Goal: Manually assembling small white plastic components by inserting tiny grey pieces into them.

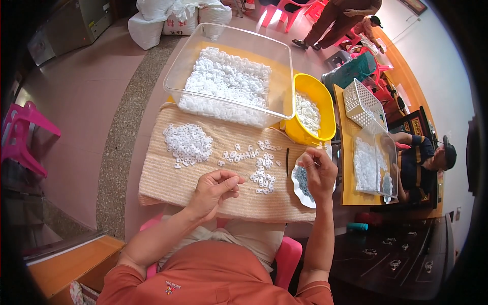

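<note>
Heaped pile: While the white pieces (188,144) sit in a mound at the left of the striped cloth (162,188), they seem best drawn on a few at a time, so the heap doesn't slide.
Left hand: Over the near edge of the cloth, this hand (217,189) has thumb and forefinger brought together, the other fingers curled; I can't tell from here whether anything is between the tips. A light pinch would suit something so small.
Clear tub: On the far side, the big tub (282,96) holds many more white pieces; I'd leave it where it is, out of elbow range.
Loose pieces: Between heap and dish, more pieces (263,178) lie scattered and clustered on the cloth; spread in one layer, they should be easier to pick singly.
Black strip: A thin dark strip (287,161) lies just left of the dish, worth not brushing aside.
Wavy dish: At the right, the white dish (307,202) holds dark grey bits (301,178); a knock from the wrist could spill them.
Right hand: Raised above the dish, this hand (319,173) has thumb and fingertips drawn together; what they pinch, if anything, I can't make out. Bringing both hands closer over the cloth would catch any drop.
Yellow basin: Beyond the right hand, the basin (329,119) holds pale pieces too.
</note>
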`<action>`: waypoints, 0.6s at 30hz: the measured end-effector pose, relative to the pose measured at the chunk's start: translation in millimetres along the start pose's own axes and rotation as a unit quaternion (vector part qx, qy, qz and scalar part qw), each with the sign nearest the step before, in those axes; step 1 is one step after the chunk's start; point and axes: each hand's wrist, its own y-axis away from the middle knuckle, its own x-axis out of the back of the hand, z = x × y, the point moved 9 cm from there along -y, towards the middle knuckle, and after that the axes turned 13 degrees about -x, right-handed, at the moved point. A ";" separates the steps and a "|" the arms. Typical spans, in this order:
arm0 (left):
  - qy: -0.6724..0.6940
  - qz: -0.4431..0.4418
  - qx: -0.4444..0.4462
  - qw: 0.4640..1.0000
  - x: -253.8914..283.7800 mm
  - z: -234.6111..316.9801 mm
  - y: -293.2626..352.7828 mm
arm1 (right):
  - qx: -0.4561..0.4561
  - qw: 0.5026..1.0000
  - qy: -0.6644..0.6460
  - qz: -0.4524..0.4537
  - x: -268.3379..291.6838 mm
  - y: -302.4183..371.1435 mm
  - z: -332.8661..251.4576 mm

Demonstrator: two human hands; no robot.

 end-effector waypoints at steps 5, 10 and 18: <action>-0.008 -0.009 0.004 1.000 0.0 0.3 -0.3 | 0.006 1.000 0.002 0.005 11.3 -11.3 -2.8; -0.027 -0.001 0.012 1.000 1.1 0.7 0.2 | -0.017 0.997 0.019 0.076 33.1 -33.7 2.4; -0.040 0.011 0.010 0.999 7.2 -1.4 -0.1 | -0.064 0.993 0.010 0.100 38.6 -62.1 -13.7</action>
